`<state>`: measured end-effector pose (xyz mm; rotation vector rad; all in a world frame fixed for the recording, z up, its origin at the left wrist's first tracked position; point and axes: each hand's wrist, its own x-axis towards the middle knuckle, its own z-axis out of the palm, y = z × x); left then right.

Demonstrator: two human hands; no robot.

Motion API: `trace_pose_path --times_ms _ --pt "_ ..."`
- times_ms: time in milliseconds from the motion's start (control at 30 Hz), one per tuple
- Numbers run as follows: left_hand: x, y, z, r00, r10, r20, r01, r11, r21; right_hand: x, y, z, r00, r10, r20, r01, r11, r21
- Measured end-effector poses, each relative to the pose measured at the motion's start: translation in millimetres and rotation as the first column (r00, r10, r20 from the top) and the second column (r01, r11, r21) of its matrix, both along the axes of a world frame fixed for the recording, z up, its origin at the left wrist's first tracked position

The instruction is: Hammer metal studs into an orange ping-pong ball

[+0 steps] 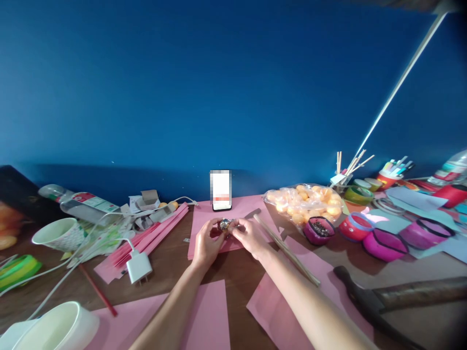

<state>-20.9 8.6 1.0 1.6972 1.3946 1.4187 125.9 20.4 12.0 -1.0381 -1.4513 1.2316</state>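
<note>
trinket [226, 224] held in front of the phone [221, 190], the left hand [208, 243] and right hand [249, 236] both curled, fingertips nearly together around its opposite sides; a light, even pinch from each should steady it best, i judge.

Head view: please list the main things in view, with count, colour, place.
Shiny object: one, metallic, centre
Phone: one, white-screened, centre
Orange balls: many, bagged, right of centre
Papers: several, pink, across table
Pots: several, purple, red, green, right
Pen holder: one, red, right
Bottles: at least two, clear, both sides
Cups: two, pale, left
Charger: one, white, left
Hammer: one, dark-headed, lower right
Wooden sticks: several, pale, right
Table: one, brown, below
Wall: one, blue, behind
Left grip: one, bare, on object
Right grip: one, bare, on object
</note>
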Motion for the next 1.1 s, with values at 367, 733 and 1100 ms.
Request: trace_pose_path --times_ms 367,733,1100 --pt "-1 0 -2.6 0.999 -0.009 0.035 0.009 1.000 0.001 0 0 6.7 0.999 -0.008 -0.054 0.002 0.994 -0.111" --pt "-1 -1 -1.8 1.000 -0.011 -0.003 0.011 1.000 -0.004 1 -4 14.7 0.997 -0.039 -0.068 0.030 0.990 -0.139" --pt "-3 0 -5.0 0.999 -0.031 -0.013 0.031 0.999 -0.020 2 0 7.6 0.999 -0.034 -0.022 0.032 0.995 -0.092"
